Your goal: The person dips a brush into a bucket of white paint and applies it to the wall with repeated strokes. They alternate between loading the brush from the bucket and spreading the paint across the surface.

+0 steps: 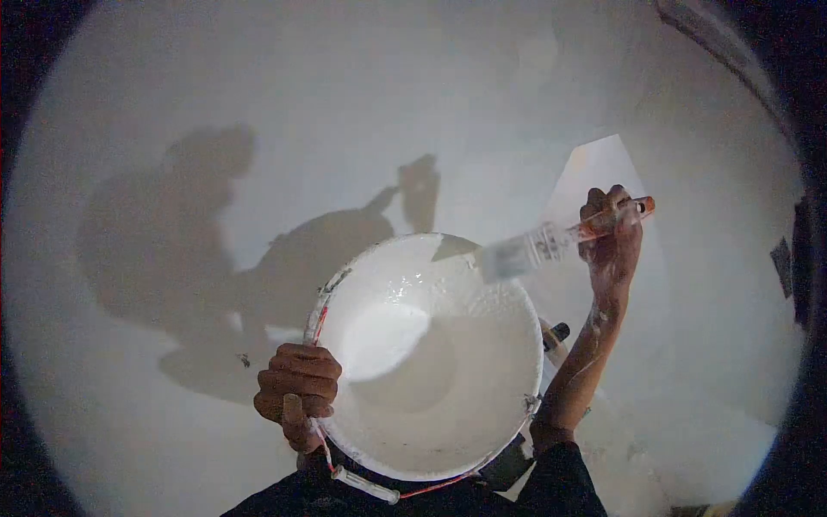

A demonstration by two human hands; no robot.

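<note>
A white bucket (527, 362) tilts toward me with white paint (431, 379) inside, and its inner wall is smeared with it. My left hand (299, 392) is closed on the bucket's left rim, where the wire handle (366, 484) with its pale grip hangs down. Out to the right, my right hand (613, 228) is wrapped round the orange handle of a paintbrush (525, 252). The brush is blurred, its pale bristles pointing left over the bucket's upper right rim. White smears mark my right forearm.
A pale wall (345, 103) fills the background, with my shadow on its left. Behind my right hand is a brighter white patch (594, 164). A dark-ended object (558, 334) shows partly between bucket and forearm. Dark shapes (782, 267) stand at the far right.
</note>
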